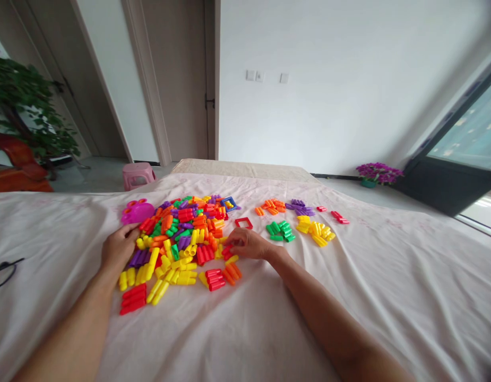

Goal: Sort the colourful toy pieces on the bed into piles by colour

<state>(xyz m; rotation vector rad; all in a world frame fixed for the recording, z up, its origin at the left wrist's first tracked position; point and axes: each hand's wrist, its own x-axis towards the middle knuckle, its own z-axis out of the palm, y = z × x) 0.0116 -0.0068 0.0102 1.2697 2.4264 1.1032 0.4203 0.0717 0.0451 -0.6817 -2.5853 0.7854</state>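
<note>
Reaching with both hands into a mixed heap of toy tubes (185, 225) in red, orange, yellow, green and purple, piled on a wrinkled pale cloth (309, 318). Resting the left hand (120, 245) at the heap's left edge, fingers turned inward, just on the near side of a magenta plate (136, 213); cannot tell whether gripping anything there. Bending the right hand (251, 244) over the heap's right edge, thumb and fingers curled close together above red and yellow tubes; cannot tell whether pinching one. Lying flat just beyond the right hand, a red square frame (244, 223); at the heap's far right corner, a blue square frame (229, 204) with yellow bits showing inside. Lying apart to the right, grouped by color: orange tubes (272, 206) and purple tubes (303, 207) in back, green tubes (282, 231) and yellow tubes (320, 233) nearer, a few red tubes (339, 217) farthest right. In front of the heap, a red bundle (133, 300) at left, and an orange bundle (232, 273) at right. Cut off at the left border, eyeglasses (3, 275). Beyond the cloth, a pink stool (138, 176), a leafy plant (26, 106) and purple flowers (378, 173).
</note>
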